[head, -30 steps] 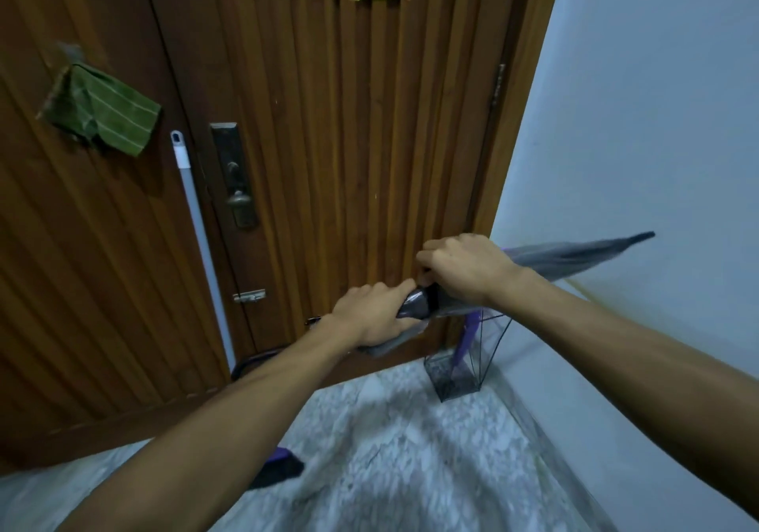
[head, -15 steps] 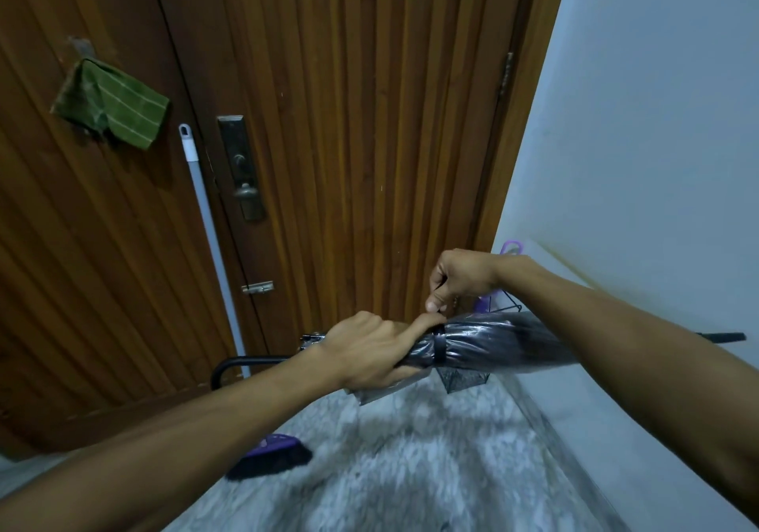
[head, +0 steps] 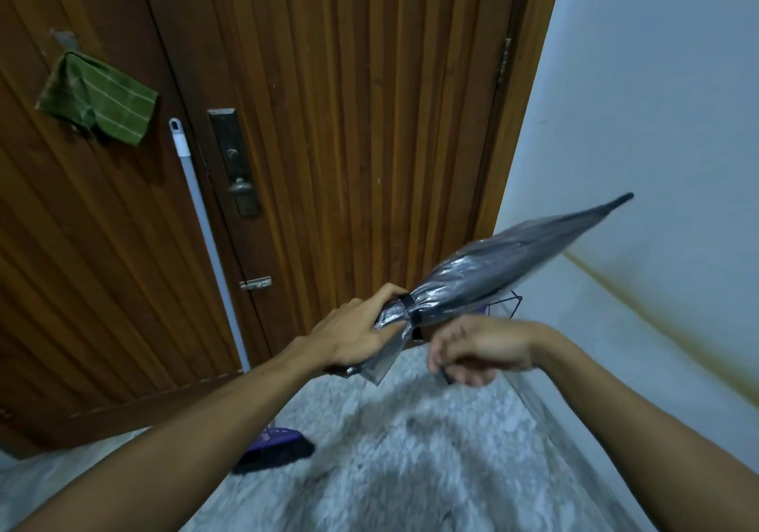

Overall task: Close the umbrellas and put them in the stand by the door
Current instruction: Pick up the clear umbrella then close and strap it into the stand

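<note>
Speckled floor (head: 410, 470) runs up to a wooden door (head: 349, 141) — nearest us, our right hand (head: 478, 350) hangs loosely curled, possibly pinching a dark strap end. Our left hand (head: 357, 334) grips the closed umbrella (head: 493, 272) near its strapped end, long axis slanting up-right, tip high. Just beyond, below it, the wire stand (head: 513, 303) peeks out — mostly hidden.

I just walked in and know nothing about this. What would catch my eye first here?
First, the folded clear umbrella, strapped shut and pointing up to the right in mid-air, gripped near its handle end by the left hand. The right hand hangs just below it, fingers curled. Behind stands a ribbed wooden door, with a green striped cloth hanging on the left and a broom leaning beside the lock.
</note>
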